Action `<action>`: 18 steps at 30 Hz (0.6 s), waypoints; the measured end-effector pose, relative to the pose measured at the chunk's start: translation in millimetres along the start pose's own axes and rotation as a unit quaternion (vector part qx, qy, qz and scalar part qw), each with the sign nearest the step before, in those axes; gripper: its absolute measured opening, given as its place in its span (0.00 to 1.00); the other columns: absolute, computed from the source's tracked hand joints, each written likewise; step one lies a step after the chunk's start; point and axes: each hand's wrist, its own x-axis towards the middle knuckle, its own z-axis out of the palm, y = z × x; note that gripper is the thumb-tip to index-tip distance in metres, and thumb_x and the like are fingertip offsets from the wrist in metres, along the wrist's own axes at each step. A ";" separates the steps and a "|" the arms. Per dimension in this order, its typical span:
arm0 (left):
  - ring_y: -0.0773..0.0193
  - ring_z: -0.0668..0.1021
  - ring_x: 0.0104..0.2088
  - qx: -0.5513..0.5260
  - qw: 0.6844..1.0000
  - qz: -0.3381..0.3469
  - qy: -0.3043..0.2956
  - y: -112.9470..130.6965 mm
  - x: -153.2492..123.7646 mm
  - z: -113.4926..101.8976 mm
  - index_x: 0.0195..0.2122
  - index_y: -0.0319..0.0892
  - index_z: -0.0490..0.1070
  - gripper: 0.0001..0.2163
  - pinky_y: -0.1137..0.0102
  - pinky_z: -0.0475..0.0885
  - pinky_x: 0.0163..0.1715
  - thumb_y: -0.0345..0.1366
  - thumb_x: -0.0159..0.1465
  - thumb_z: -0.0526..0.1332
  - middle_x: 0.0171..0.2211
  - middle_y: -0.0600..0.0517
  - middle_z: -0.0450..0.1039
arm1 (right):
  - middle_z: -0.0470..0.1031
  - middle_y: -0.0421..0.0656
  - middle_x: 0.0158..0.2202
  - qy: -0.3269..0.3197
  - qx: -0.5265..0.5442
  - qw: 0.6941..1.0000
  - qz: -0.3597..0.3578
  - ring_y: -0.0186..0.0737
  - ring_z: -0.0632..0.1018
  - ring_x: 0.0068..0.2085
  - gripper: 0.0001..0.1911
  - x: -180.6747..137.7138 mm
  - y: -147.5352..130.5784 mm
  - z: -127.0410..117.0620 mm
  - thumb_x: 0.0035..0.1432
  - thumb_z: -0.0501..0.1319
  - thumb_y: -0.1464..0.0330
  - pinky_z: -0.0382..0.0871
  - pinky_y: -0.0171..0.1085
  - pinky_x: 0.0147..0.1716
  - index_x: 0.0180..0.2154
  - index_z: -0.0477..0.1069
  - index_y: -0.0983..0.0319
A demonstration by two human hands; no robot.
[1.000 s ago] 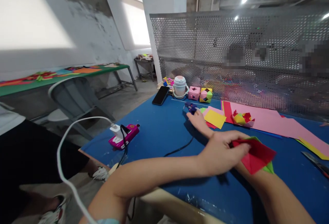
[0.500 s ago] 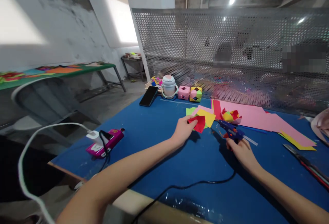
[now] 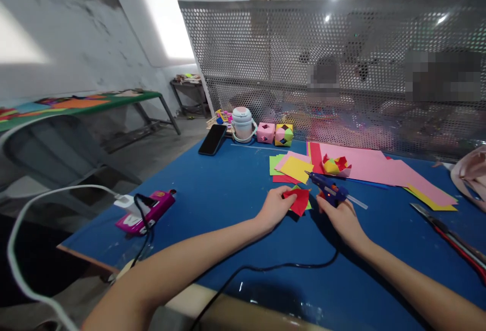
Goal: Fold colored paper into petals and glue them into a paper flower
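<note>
My left hand [image 3: 276, 206] pinches a red paper piece [image 3: 299, 201] over the blue table [image 3: 224, 250], with a green paper edge [image 3: 308, 204] showing from behind it. My right hand [image 3: 343, 217] is closed around a dark blue glue gun [image 3: 329, 189], its nozzle pointing up and left and a clear glue stick [image 3: 357, 201] poking out of its back. Just beyond my hands lie small paper squares in yellow [image 3: 295, 168], pink, green and red. A red and yellow folded paper form [image 3: 336, 164] rests on pink sheets [image 3: 368, 166] beyond the glue gun.
At the table's back stand a phone [image 3: 212, 139], a white container with a handle [image 3: 242, 125] and two folded paper boxes [image 3: 275, 134]. A magenta power bank [image 3: 146, 213] with cables lies left. A utility knife [image 3: 429, 217] lies right. A perforated metal screen [image 3: 334, 68] borders the back.
My left hand has come nearer to me from the paper squares, with green paper now showing behind the red piece. The glue gun has shifted slightly left in view.
</note>
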 end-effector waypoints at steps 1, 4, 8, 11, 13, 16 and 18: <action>0.69 0.69 0.22 0.010 1.000 0.003 -0.008 -0.1 -3.3 2.2 0.27 0.37 0.72 0.08 0.75 0.62 0.23 0.35 0.54 0.57 0.21 0.54 0.70 | 0.72 0.41 0.24 -0.003 0.008 1.000 0.006 0.39 0.72 0.29 0.15 -1.1 -1.3 0.5 0.52 0.53 0.58 0.63 0.36 0.32 0.24 0.68 0.62; 0.69 0.68 0.22 0.031 0.999 0.018 -0.028 0.3 -11.8 8.4 0.26 0.37 0.72 0.08 0.75 0.62 0.24 0.36 0.54 0.56 0.20 0.55 0.69 | 0.75 0.42 0.29 0.000 0.033 0.999 0.001 0.40 0.73 0.31 0.13 -4.7 -4.8 2.3 0.50 0.55 0.59 0.65 0.36 0.33 0.30 0.70 0.63; 0.69 0.68 0.23 0.042 0.998 0.021 -0.042 -0.2 -17.6 12.5 0.26 0.38 0.72 0.08 0.75 0.62 0.25 0.36 0.54 0.57 0.21 0.55 0.69 | 0.75 0.42 0.28 0.016 0.029 0.999 -0.008 0.41 0.74 0.31 0.12 -7.3 -4.3 5.2 0.51 0.55 0.61 0.66 0.37 0.33 0.29 0.70 0.62; 0.69 0.69 0.23 0.031 0.999 0.006 -0.043 -0.5 -18.8 12.8 0.27 0.37 0.73 0.08 0.75 0.63 0.25 0.36 0.54 0.57 0.21 0.55 0.70 | 0.74 0.42 0.27 0.021 0.019 1.000 0.001 0.41 0.74 0.30 0.12 -8.0 -2.0 6.6 0.51 0.55 0.61 0.66 0.36 0.31 0.29 0.70 0.62; 0.68 0.70 0.24 0.014 0.999 -0.003 -0.045 -0.1 -19.1 12.7 0.29 0.37 0.74 0.09 0.75 0.64 0.26 0.36 0.54 0.58 0.24 0.54 0.72 | 0.74 0.41 0.26 0.023 0.016 1.000 0.011 0.40 0.73 0.29 0.12 -8.5 -1.1 7.2 0.51 0.55 0.61 0.66 0.35 0.31 0.29 0.70 0.62; 0.67 0.72 0.27 -0.015 0.998 0.001 -0.059 0.7 -19.7 13.1 0.33 0.38 0.75 0.10 0.74 0.66 0.29 0.37 0.54 0.59 0.29 0.52 0.75 | 0.73 0.41 0.25 0.019 0.013 0.999 0.023 0.39 0.73 0.28 0.13 -9.2 -1.0 7.3 0.51 0.55 0.60 0.66 0.35 0.31 0.28 0.70 0.62; 0.66 0.72 0.28 -0.025 0.998 0.000 -0.058 1.1 -19.9 13.1 0.33 0.38 0.75 0.11 0.73 0.66 0.30 0.38 0.54 0.59 0.29 0.51 0.75 | 0.73 0.41 0.25 0.015 0.011 1.000 0.025 0.39 0.73 0.28 0.13 -9.5 -1.7 6.9 0.52 0.54 0.60 0.66 0.35 0.31 0.28 0.70 0.62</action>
